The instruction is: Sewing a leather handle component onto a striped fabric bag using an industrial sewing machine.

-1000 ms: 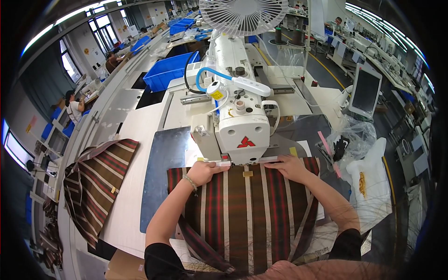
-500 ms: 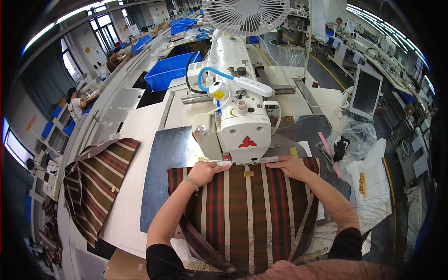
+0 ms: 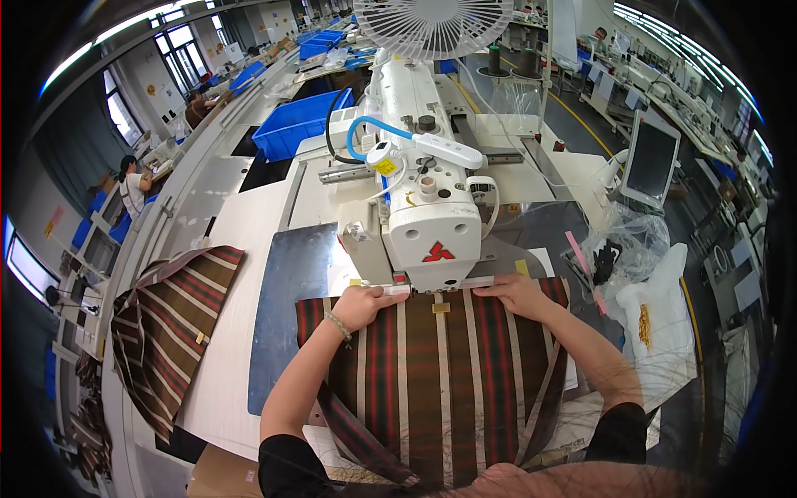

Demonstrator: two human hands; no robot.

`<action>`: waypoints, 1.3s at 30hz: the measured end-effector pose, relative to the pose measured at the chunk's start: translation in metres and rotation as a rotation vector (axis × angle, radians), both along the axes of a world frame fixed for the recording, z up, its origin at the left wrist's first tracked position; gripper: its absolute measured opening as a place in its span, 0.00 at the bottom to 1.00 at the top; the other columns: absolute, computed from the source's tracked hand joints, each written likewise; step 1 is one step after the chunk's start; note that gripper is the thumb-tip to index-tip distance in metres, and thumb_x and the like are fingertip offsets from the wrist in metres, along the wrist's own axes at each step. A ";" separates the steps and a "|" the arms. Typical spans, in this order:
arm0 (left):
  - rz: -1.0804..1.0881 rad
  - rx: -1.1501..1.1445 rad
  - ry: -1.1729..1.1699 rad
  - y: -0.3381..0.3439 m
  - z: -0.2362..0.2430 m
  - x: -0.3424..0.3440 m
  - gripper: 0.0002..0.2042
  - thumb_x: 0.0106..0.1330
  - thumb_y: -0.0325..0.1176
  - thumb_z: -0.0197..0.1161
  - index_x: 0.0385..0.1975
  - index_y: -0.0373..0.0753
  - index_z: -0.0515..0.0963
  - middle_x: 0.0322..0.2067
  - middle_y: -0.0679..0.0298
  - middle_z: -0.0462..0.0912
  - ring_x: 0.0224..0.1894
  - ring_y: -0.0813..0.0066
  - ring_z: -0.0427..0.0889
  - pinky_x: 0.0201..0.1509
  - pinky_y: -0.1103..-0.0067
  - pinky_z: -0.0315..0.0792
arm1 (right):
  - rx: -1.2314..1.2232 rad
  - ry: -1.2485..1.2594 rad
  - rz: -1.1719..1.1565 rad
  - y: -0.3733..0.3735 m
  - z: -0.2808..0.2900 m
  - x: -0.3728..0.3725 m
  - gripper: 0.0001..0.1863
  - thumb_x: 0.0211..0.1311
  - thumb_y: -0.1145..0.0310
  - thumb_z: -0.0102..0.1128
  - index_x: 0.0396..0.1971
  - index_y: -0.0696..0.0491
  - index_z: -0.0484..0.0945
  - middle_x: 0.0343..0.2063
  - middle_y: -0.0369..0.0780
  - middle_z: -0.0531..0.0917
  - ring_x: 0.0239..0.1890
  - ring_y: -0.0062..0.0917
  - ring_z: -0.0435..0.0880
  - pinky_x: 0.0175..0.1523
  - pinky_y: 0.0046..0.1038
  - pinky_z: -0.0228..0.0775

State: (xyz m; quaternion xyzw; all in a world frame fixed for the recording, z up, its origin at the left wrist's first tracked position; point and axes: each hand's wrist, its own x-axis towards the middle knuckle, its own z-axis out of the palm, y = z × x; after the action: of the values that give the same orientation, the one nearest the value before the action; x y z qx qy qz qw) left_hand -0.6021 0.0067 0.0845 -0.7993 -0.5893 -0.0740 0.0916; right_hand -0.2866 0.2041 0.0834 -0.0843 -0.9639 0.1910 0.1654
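A brown fabric piece (image 3: 422,382) with red, black and cream stripes lies in front of me, its far edge under the head of a white sewing machine (image 3: 436,232). My left hand (image 3: 357,307) holds that edge just left of the needle area, fingers closed and forefinger pointing inward. On the other side, my right hand (image 3: 516,296) grips the same edge, its fingertips also turned toward the middle. Pale strips run along the edge by both hands. Between them a small gold-coloured tab (image 3: 441,308) sits on the fabric. My fingertips are partly hidden at the machine head.
Another folded striped piece (image 3: 178,332) lies on the table to the left. A blue bin (image 3: 299,124) stands behind it. At the right are a screen (image 3: 650,163), a clear plastic bag (image 3: 635,236) and white padding (image 3: 664,319) with gold-coloured pieces. A white fan (image 3: 436,25) hangs above the machine.
The view has shifted very slightly. Both hands and the striped fabric keep their places at the machine.
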 end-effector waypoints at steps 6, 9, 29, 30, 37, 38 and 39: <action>-0.010 0.034 -0.013 0.001 0.001 0.003 0.30 0.52 0.24 0.53 0.56 0.63 0.71 0.21 0.67 0.72 0.25 0.70 0.79 0.29 0.75 0.74 | -0.055 0.017 0.014 0.005 -0.004 0.002 0.23 0.50 0.80 0.50 0.46 0.43 0.79 0.39 0.40 0.80 0.43 0.39 0.77 0.51 0.36 0.67; -0.019 0.032 -0.021 0.002 0.000 0.003 0.29 0.52 0.24 0.53 0.56 0.63 0.71 0.21 0.67 0.72 0.25 0.70 0.79 0.29 0.75 0.74 | -0.096 0.049 0.032 0.006 -0.005 0.001 0.22 0.50 0.81 0.50 0.45 0.45 0.80 0.41 0.41 0.80 0.43 0.40 0.77 0.50 0.36 0.68; 0.022 0.007 -0.050 0.002 -0.003 0.003 0.27 0.53 0.24 0.52 0.53 0.62 0.74 0.22 0.68 0.73 0.26 0.70 0.78 0.28 0.75 0.74 | 0.031 0.000 -0.047 0.004 -0.006 0.004 0.20 0.52 0.75 0.53 0.44 0.39 0.81 0.41 0.35 0.82 0.40 0.33 0.79 0.49 0.32 0.69; 0.020 0.005 -0.049 0.003 -0.004 0.004 0.27 0.53 0.24 0.52 0.53 0.62 0.74 0.22 0.68 0.73 0.26 0.70 0.78 0.28 0.75 0.74 | 0.071 0.022 -0.038 0.005 -0.006 0.004 0.20 0.51 0.74 0.54 0.44 0.38 0.81 0.38 0.35 0.82 0.39 0.31 0.79 0.49 0.32 0.68; 0.017 0.041 -0.061 0.005 -0.004 0.005 0.27 0.52 0.23 0.52 0.51 0.61 0.76 0.22 0.68 0.74 0.25 0.70 0.78 0.26 0.75 0.74 | 0.177 0.046 -0.025 0.008 -0.008 0.006 0.21 0.51 0.74 0.55 0.43 0.35 0.81 0.24 0.33 0.76 0.32 0.24 0.77 0.45 0.30 0.60; 0.017 0.044 -0.062 0.005 -0.004 0.005 0.27 0.52 0.23 0.52 0.51 0.61 0.76 0.22 0.68 0.74 0.25 0.70 0.78 0.26 0.75 0.74 | 0.177 0.045 -0.026 0.008 -0.009 0.007 0.21 0.51 0.74 0.55 0.43 0.35 0.81 0.24 0.33 0.76 0.32 0.24 0.77 0.45 0.30 0.60; 0.017 0.044 -0.063 0.005 -0.004 0.005 0.27 0.52 0.23 0.52 0.51 0.61 0.76 0.22 0.68 0.74 0.25 0.70 0.78 0.26 0.75 0.74 | 0.162 0.052 -0.025 0.007 -0.009 0.007 0.21 0.51 0.75 0.54 0.44 0.34 0.81 0.24 0.32 0.76 0.32 0.23 0.77 0.45 0.29 0.58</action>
State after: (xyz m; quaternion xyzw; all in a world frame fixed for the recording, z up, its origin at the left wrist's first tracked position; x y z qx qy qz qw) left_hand -0.5974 0.0114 0.0804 -0.7894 -0.5968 -0.1110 0.0911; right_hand -0.2800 0.2114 0.0747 -0.0775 -0.9704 0.1125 0.1991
